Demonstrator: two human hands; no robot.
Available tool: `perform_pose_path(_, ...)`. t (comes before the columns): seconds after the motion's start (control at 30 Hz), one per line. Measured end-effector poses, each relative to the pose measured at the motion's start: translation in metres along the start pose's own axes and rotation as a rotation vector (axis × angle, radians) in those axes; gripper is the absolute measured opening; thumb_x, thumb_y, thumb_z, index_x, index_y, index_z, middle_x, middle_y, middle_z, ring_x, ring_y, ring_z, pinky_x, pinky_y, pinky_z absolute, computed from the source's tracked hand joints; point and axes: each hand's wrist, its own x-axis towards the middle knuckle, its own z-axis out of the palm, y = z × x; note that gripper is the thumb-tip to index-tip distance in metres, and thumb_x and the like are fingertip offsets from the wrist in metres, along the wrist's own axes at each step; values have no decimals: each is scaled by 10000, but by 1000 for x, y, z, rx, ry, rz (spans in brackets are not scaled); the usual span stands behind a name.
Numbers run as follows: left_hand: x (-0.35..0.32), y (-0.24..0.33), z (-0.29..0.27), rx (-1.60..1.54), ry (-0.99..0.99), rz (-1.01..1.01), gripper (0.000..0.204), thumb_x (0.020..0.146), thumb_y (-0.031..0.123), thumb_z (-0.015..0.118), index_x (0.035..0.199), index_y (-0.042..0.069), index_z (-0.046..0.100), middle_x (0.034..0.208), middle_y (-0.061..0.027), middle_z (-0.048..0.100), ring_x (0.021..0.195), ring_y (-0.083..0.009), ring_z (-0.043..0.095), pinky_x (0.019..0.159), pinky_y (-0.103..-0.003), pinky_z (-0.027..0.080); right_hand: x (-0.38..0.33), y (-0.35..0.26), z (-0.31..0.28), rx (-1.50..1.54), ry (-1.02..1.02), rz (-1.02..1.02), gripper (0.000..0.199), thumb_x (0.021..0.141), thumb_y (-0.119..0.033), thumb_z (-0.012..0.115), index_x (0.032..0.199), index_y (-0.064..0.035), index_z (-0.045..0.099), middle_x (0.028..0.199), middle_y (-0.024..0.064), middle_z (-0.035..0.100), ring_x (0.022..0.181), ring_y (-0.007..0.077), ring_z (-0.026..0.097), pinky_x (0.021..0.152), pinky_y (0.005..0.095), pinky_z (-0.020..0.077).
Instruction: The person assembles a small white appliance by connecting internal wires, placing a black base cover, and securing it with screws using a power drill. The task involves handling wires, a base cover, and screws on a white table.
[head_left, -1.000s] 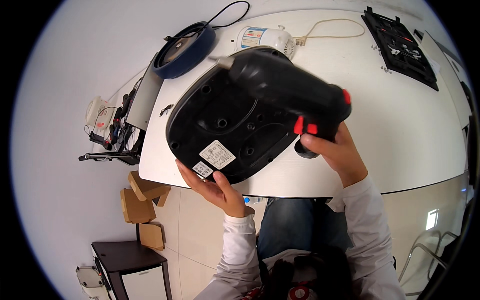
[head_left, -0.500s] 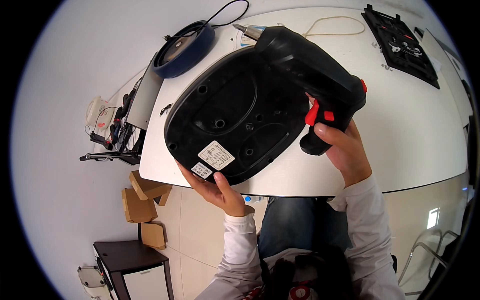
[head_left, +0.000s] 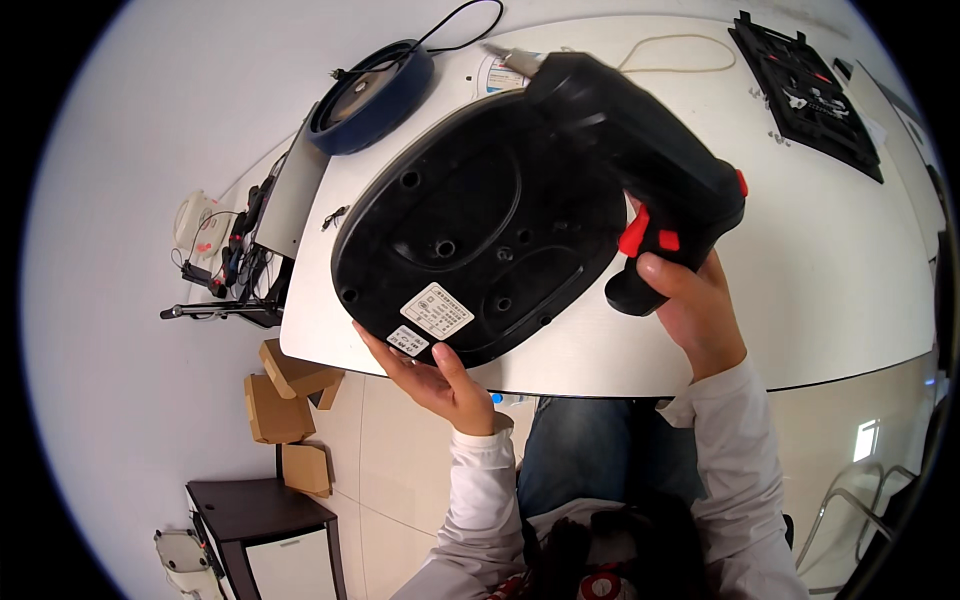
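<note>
A black oval plastic base, its underside with screw holes and two white labels facing me, is held up tilted above the table. My left hand is closed on its lower left edge, thumb over the rim by the labels and fingers beneath. In my right hand is a black cordless screwdriver with a red trigger and red buttons. Its thumb rests on the handle; most of its fingers are hidden behind. The metal bit, slightly blurred, points to the upper left, past the far edge of the base. The screwdriver body covers the base's upper right part.
On the white table lie a dark blue round appliance part with a black cord, a pale cord loop, and an open black tool case beside small loose screws. Cardboard boxes and a dark cabinet stand at left.
The screwdriver has shifted slightly to the right with my right hand. My left hand and the base keep nearly the same place.
</note>
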Motion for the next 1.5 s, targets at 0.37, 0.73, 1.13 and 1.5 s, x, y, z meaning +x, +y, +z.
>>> perform_pose_path(0.37, -3, -7, -1, 35, 21, 57, 675, 926, 227, 497, 1482, 36, 165, 1528, -173, 207, 1411, -301, 217, 1151, -414, 143, 8, -5, 2, 47, -18, -36, 684, 761, -77, 688, 1367, -17, 377, 1233, 75, 499, 1132, 187, 489, 984, 339, 389)
perform_pose_path(0.73, -3, -9, -3, -25, 10, 21, 689, 901, 140, 523, 1488, 51, 174, 1518, -165, 235, 1390, -284, 262, 1134, -404, 204, 5, 0, 6, -45, 37, -9, 615, 750, -97, 722, 1300, -33, 454, 1132, 52, 538, 1055, 165, 514, 923, 323, 411)
perform_pose_path(1.13, -3, -8, -4, -65, -19, -18, 738, 869, 138, 536, 1491, 29, 153, 1539, -188, 167, 1409, -308, 221, 1121, -408, 214, 12, -1, 6, -1, -20, -88, 584, 814, -121, 603, 1356, -27, 404, 1321, 125, 491, 1191, 178, 466, 957, 298, 364)
perform_pose_path(1.5, -4, -9, -5, -57, -21, -4, 743, 864, 140, 541, 1494, 52, 157, 1540, -189, 159, 1413, -321, 212, 1119, -420, 224, 15, -3, 8, -79, -85, -142, 637, 812, -196, 605, 1388, -45, 379, 1414, 162, 433, 1113, 106, 475, 818, 242, 395)
